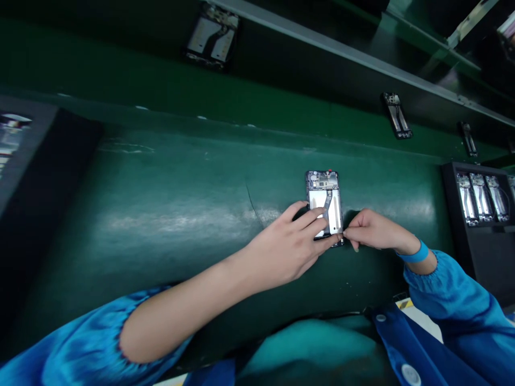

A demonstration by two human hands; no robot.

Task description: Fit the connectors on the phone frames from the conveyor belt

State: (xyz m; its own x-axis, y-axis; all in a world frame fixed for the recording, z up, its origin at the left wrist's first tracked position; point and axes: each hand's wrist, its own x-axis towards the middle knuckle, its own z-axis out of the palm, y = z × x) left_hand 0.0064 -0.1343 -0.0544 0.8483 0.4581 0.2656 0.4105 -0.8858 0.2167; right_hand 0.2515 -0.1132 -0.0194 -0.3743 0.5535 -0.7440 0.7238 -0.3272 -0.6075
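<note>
An opened phone [335,206] lies on the green work surface, its circuit board at the far end and a pale inner panel with a dark flex cable below. Over its left and near parts is my left hand [287,244], fingers bent across it and gripping it, one fingertip near the lower right corner. My right hand [372,230] is at that same corner, thumb and forefinger pinched together. What the pinch holds, if anything, is too small to make out. The phone's lower left is hidden under my left fingers.
A black tray [454,209] with several opened phones stands at right. Behind, along a metal rail [322,43], lie more opened phones, one at upper left [213,37] and another phone at right [397,115]. A dark tray [48,161] is at far left.
</note>
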